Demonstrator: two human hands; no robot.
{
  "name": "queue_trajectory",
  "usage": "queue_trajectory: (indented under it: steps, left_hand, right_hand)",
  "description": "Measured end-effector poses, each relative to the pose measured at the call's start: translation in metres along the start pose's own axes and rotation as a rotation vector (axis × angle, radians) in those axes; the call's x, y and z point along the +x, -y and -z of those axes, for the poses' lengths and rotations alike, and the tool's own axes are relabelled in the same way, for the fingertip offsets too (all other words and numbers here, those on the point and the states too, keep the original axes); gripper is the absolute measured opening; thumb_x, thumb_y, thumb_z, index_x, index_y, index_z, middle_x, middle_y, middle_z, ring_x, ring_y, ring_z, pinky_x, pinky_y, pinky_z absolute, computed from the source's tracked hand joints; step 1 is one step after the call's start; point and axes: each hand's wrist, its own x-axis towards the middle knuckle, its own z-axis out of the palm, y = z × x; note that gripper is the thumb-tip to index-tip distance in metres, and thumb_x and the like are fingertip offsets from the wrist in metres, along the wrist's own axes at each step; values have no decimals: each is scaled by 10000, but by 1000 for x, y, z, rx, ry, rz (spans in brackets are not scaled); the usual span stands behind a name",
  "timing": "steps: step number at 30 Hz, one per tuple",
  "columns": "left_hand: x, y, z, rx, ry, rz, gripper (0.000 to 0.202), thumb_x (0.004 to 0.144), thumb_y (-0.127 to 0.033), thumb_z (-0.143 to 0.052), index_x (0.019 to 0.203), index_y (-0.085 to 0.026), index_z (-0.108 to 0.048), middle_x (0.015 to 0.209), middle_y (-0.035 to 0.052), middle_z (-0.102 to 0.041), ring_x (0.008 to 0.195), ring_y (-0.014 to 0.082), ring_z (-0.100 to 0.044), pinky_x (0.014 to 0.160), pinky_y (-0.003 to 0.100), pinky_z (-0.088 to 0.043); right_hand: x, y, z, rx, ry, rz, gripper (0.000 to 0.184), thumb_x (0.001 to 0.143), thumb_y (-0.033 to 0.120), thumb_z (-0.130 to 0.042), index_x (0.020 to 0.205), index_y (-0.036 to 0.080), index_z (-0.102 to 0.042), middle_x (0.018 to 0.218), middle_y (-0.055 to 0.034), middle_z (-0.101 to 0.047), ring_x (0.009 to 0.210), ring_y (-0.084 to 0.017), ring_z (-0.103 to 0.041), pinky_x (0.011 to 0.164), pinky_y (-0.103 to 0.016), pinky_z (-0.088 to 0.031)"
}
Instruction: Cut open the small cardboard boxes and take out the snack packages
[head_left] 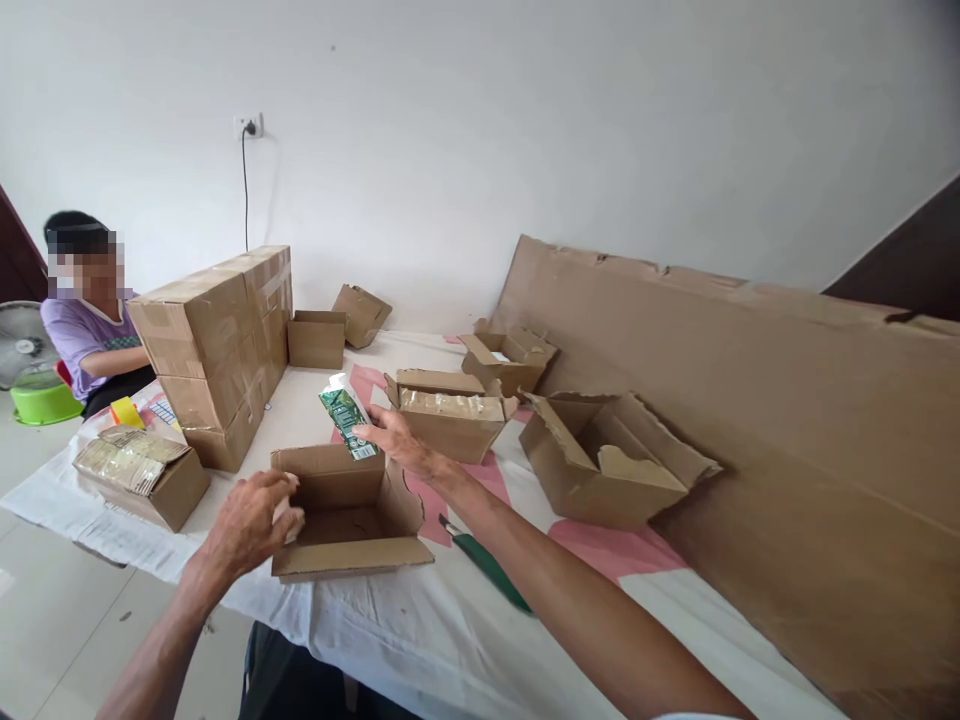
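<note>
My left hand [251, 522] grips the left flap of a small open cardboard box [349, 520] near the table's front edge, fingers curled on it. My right hand [394, 438] holds a green and white packet [345, 417] tilted just above the box's far rim. The inside of the box shows bare cardboard.
A green-handled tool [487, 565] lies right of the box under my right arm. Several open boxes [607, 460] stand at the right, a taped stack [217, 345] at the left, a filled box [142, 470] at the left edge. Large cardboard sheets [750, 400] lean at right. Another person [90, 320] sits far left.
</note>
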Motion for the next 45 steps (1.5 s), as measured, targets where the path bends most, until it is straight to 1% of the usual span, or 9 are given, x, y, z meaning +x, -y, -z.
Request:
queue_trajectory:
  steps: [3, 7, 9, 14, 16, 20, 30, 36, 45]
  left_hand:
    - [32, 14, 1, 19, -99, 20, 284, 1010, -303, -571, 1226, -239, -743, 1288, 130, -740, 1210, 305, -688, 1059, 467, -556]
    - [66, 32, -14, -109, 183, 1, 182, 880, -338, -733, 1030, -242, -770, 1170, 109, -778, 1111, 320, -733, 1012, 464, -576]
    - [82, 39, -18, -148, 224, -20, 249, 852, -386, -777, 1062, -250, -786, 1188, 104, -786, 1091, 313, -749, 984, 437, -592]
    - [135, 46, -16, -676, 2, 51, 779, 889, -577, -766, 1572, -270, -552, 1496, 168, -645, 1198, 331, -717, 894, 431, -620]
    - [158, 47, -22, -882, -7, 63, 829, 859, -587, -797, 1583, -278, -537, 1450, 161, -657, 1063, 283, -740, 786, 364, -615]
    - [188, 56, -44, -1013, -36, 142, 887, 782, -543, -859, 1556, -237, -550, 1299, 144, -689, 916, 224, -711, 713, 319, -583]
    - [197, 84, -81, -1098, 5, 234, 1013, 674, -388, -905, 1584, -218, -494, 1154, 108, -724, 959, 232, -704, 805, 351, -586]
    - [194, 91, -84, -1101, 6, 281, 980, 655, -327, -902, 1555, -214, -532, 1201, 115, -693, 943, 223, -701, 799, 354, -596]
    - [199, 97, -81, -1076, -18, 308, 988, 629, -357, -903, 1548, -259, -555, 1218, 111, -699, 982, 239, -697, 776, 335, -578]
  right_hand:
    - [16, -9, -2, 122, 12, -43, 401, 771, 530, -809, 959, 202, -678, 819, -7, -686, 745, -165, -605, 646, -283, -492]
    - [28, -8, -6, 214, 63, -31, 470, 793, 604, -776, 1016, 205, -668, 897, -64, -724, 781, -202, -660, 641, -321, -539]
    - [37, -7, -6, 275, 73, 11, 489, 793, 600, -788, 1067, 214, -665, 972, -80, -740, 860, -221, -688, 699, -342, -564]
    - [73, -12, -7, 345, 86, 83, 553, 780, 627, -798, 1144, 232, -663, 1034, -77, -755, 947, -247, -698, 770, -379, -578]
    - [88, -19, -6, 342, 82, 86, 590, 762, 650, -804, 1158, 235, -667, 1039, -73, -756, 947, -247, -697, 771, -379, -575]
    - [107, -37, -1, 331, 32, 83, 639, 740, 661, -825, 1204, 253, -664, 1043, -51, -750, 949, -229, -694, 762, -339, -552]
    - [119, -78, -4, 327, -21, 89, 637, 771, 531, -739, 1344, 274, -635, 1113, -21, -746, 944, -199, -681, 799, -308, -548]
    - [118, -86, -9, 303, -26, 124, 612, 764, 366, -677, 1367, 267, -648, 1050, 10, -740, 943, -180, -632, 801, -268, -523]
    - [126, -84, -13, 290, -45, 106, 718, 748, 312, -655, 1465, 292, -620, 1091, 2, -756, 943, -196, -642, 836, -314, -553]
